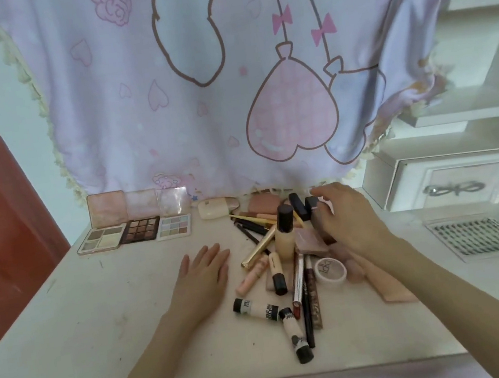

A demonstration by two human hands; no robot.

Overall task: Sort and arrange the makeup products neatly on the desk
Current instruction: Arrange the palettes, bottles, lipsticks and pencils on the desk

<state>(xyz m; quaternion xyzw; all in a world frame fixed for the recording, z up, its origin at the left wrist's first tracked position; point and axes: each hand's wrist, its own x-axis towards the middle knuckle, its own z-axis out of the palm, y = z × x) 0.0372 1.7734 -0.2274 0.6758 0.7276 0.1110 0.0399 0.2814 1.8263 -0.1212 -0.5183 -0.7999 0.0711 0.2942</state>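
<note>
Three open eyeshadow palettes (135,231) stand in a row at the desk's back left. A jumbled pile of makeup fills the middle: an upright foundation bottle (286,237) with a black cap, a gold tube (258,248), lying tubes (256,309), pencils and a round white compact (330,269). My left hand (204,273) rests flat on the desk, left of the pile. My right hand (346,215) reaches over the pile's back and grips a brown compact (322,226) beside two black lipsticks (304,208).
A white case (212,213) and a pink blush compact (264,204) lie by the hanging pink cartoon cloth (195,84). A pink sponge (390,284) lies under my right forearm. A white drawer unit (443,184) and a tray of false lashes (479,236) sit at right.
</note>
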